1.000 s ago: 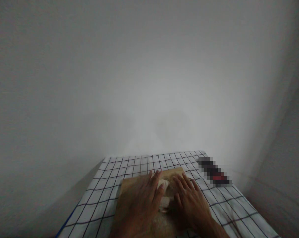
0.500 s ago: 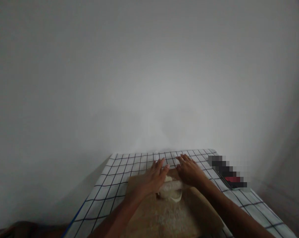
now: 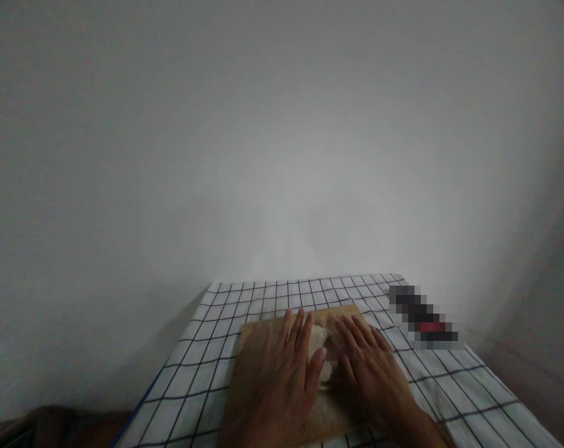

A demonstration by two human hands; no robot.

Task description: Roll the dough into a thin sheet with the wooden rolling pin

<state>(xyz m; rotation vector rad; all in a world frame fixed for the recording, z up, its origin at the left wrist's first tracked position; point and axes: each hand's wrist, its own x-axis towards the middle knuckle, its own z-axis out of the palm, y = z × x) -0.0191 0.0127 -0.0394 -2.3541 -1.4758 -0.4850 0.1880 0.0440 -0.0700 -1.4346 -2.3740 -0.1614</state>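
Observation:
Pale dough (image 3: 317, 339) lies on a wooden board (image 3: 254, 342) dusted with flour. Flat over the board's left half is my left hand (image 3: 286, 367), fingers stretched forward and thumb beside the dough. My right hand (image 3: 370, 364) lies flat to the right of the dough, its fingers extended too. Between the hands shows a short stretch of a pale rolling pin (image 3: 326, 372); the palms and fingers cover the rest. Both hands seem to rest on top of the pin, without fingers wrapped round it.
A white cloth with dark grid lines (image 3: 207, 354) covers the table. Toward its right edge lies a blurred-out dark and red object (image 3: 424, 317). A bare pale wall (image 3: 282, 155) rises behind the table. Something dark brown (image 3: 53, 426) is at the lower left.
Both hands have drawn back toward me from the far edge of the board, and the rolling pin has come back with them. More of the board's far edge shows.

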